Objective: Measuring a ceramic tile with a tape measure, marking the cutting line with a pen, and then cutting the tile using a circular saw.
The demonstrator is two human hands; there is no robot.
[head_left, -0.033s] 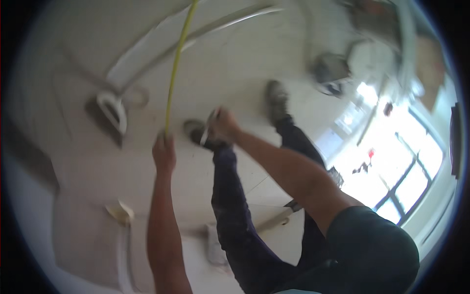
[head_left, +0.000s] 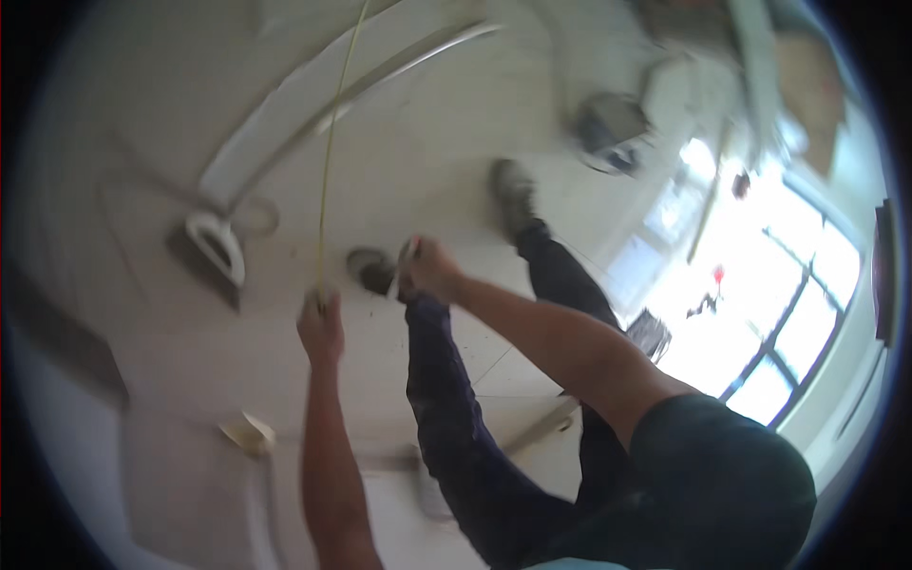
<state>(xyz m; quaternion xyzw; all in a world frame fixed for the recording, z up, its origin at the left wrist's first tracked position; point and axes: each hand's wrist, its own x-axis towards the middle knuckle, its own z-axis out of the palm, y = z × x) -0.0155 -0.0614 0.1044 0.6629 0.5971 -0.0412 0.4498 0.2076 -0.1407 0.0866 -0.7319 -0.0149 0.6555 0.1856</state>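
The left hand (head_left: 322, 328) grips a yellow strip (head_left: 328, 161), already stretched out ahead but not let go, and the right hand (head_left: 434, 271) grips a thin white thing (head_left: 393, 284).

A dark, pointed tool (head_left: 211, 270) with a white handle lies on the pale floor (head_left: 427, 142); a small cream piece (head_left: 249, 433) lies apart. Rightward, a dark-framed window (head_left: 798, 328) glares.
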